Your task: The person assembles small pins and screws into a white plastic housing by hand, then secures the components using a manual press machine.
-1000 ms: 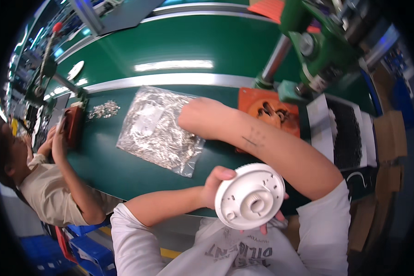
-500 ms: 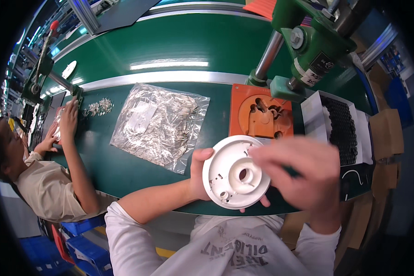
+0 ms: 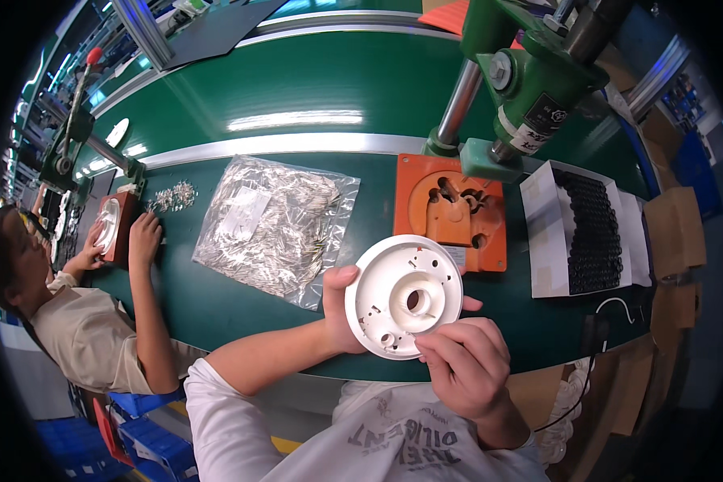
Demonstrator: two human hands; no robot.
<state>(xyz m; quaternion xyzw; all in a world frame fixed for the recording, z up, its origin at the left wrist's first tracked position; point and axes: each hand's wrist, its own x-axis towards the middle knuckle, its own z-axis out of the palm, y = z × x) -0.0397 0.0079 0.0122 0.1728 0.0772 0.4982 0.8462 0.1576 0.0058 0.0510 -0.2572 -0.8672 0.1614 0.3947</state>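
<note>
Gripping a round white disc (image 3: pixel 367 285) at its left side, the left hand (image 3: pixel 340 320) is clamped on it over the desk (image 3: pixel 377 209), near its front edge. The disc has a raised rim, a stepped collar around one dark central hole, a short round post low on its face, and several small dark slots. At its lower right edge the right hand (image 3: pixel 470 365) has thumb and fingers drawn in; whether they pinch something small, I cannot tell. Beyond lie one clear bag (image 3: pixel 269 229) of silvery pieces, one orange fixture (image 3: pixel 410 229), and one white box (image 3: pixel 543 257) holding black rings too many to count.
</note>
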